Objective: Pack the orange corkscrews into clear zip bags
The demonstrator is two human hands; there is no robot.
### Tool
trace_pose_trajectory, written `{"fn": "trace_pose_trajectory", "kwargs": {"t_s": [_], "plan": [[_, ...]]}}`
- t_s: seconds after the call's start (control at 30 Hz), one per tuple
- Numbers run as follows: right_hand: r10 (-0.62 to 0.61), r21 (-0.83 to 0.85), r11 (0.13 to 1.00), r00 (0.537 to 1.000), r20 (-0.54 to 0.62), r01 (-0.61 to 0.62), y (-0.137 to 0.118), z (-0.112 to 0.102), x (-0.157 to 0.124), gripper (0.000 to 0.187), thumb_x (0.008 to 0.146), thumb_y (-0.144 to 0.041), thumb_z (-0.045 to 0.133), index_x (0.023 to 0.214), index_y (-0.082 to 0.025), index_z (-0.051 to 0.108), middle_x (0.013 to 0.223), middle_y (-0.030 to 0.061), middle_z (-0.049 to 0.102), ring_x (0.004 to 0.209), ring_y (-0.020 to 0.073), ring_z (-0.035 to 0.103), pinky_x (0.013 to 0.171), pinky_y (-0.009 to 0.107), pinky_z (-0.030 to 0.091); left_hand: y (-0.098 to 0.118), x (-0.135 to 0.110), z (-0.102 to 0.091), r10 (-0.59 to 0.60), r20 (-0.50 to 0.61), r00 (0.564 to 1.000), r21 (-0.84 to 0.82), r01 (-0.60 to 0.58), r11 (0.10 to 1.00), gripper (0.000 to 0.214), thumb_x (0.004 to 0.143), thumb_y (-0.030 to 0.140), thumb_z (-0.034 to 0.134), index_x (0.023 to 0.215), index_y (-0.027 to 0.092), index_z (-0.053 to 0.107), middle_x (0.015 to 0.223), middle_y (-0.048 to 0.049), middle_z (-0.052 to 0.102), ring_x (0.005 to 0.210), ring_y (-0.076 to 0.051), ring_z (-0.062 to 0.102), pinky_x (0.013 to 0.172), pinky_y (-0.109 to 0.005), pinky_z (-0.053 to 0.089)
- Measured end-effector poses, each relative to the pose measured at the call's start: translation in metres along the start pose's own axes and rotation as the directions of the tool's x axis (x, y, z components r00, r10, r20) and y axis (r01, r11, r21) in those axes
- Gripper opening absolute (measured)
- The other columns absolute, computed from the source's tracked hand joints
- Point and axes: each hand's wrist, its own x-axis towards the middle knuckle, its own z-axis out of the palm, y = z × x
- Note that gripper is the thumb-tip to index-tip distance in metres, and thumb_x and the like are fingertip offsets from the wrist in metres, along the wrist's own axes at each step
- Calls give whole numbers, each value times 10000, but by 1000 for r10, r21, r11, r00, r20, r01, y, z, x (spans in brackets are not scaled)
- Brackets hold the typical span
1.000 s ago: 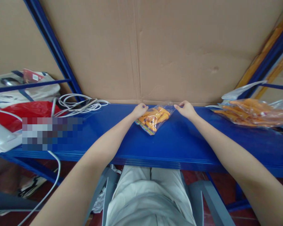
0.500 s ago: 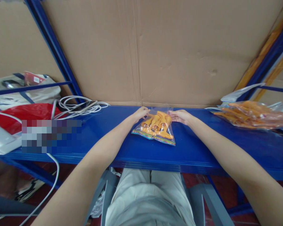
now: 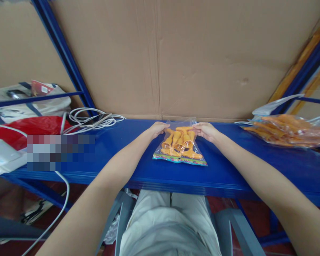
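Note:
A clear plastic bag (image 3: pixel 164 155) with a colourful printed strip along its near edge lies on the blue table (image 3: pixel 138 156). Inside it are several orange, hollow, horn-like plastic pieces (image 3: pixel 179 141); their exact kind I cannot make out. My left hand (image 3: pixel 159 129) pinches the bag's far left corner between thumb and fingers. At the far right corner, my right hand (image 3: pixel 204 131) grips the plastic in the same way. The bag's far end stands up a little between both hands.
More bagged orange pieces (image 3: pixel 290 131) lie on the right. To the left are coiled white cables (image 3: pixel 96 119), a red plastic bag (image 3: pixel 34 128), a white power strip (image 3: pixel 8 156) and a canvas bag (image 3: pixel 24 106). A cardboard wall (image 3: pixel 197 64) rises behind the table.
The bag has shifted slightly right and turned squarer to me, and the orange pieces sit differently inside. My right hand has closed on the far right corner.

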Motion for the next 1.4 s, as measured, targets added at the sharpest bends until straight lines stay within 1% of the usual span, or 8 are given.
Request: {"fn": "trace_pose_trajectory", "kwargs": {"t_s": [0.1,0.27,0.4,0.57,0.73,0.9,1.17,1.4], "plan": [[22,-8,1000,1000,-11,-22,0,-1,0,294,896,33,479,662,-129,552,594,42,655,552,86,637,644,201,548,1,-2,1,2,-42,999,23,-1,1000,196,815,51,631,632,118,615,538,-5,619,493,-79,540,571,-200,430],[54,3,999,998,-30,-54,-2,-6,3,267,865,32,499,659,-125,562,569,41,633,558,102,635,685,229,557,6,-9,6,-34,-54,998,-80,30,996,145,833,40,602,719,127,580,634,-30,674,571,-109,633,692,-259,543],[88,-4,996,996,24,-88,1,-9,5,266,897,-34,497,664,-131,581,591,56,651,565,109,632,699,239,558,5,-12,5,-34,-13,999,-107,32,994,141,850,54,610,741,134,569,672,-45,692,624,-122,668,758,-280,563],[52,-42,998,995,82,-49,7,-9,5,193,873,-28,591,711,-131,610,673,55,699,590,91,643,721,209,548,2,-11,0,-4,90,996,-85,11,996,129,784,63,718,707,117,630,735,-61,720,662,-125,683,833,-299,562],[54,-65,997,997,51,-51,8,-10,6,183,844,24,599,765,-125,670,700,46,719,590,79,643,780,226,556,0,-8,0,-12,83,997,-76,18,997,181,813,1,641,674,116,633,683,-43,711,662,-120,686,839,-293,570],[48,-60,997,998,44,-45,7,-13,9,183,830,31,616,783,-130,691,651,24,702,545,72,623,746,228,565,1,-7,-1,-34,73,997,-80,40,996,165,833,-7,602,738,121,644,681,-35,711,642,-115,683,826,-302,579],[-1,-64,998,990,140,10,6,-26,13,236,805,70,608,771,-135,720,704,35,732,606,81,659,718,208,572,-1,-8,-10,48,160,986,-141,-26,990,154,799,-9,643,801,129,712,772,-56,743,696,-139,706,854,-350,573],[-39,-118,991,983,181,61,8,-31,15,208,753,47,661,670,-143,673,638,19,698,593,83,646,745,230,569,-7,1,-12,79,155,985,-30,-76,997,208,696,-54,683,712,144,746,762,-56,755,759,-162,723,883,-351,569]]}}
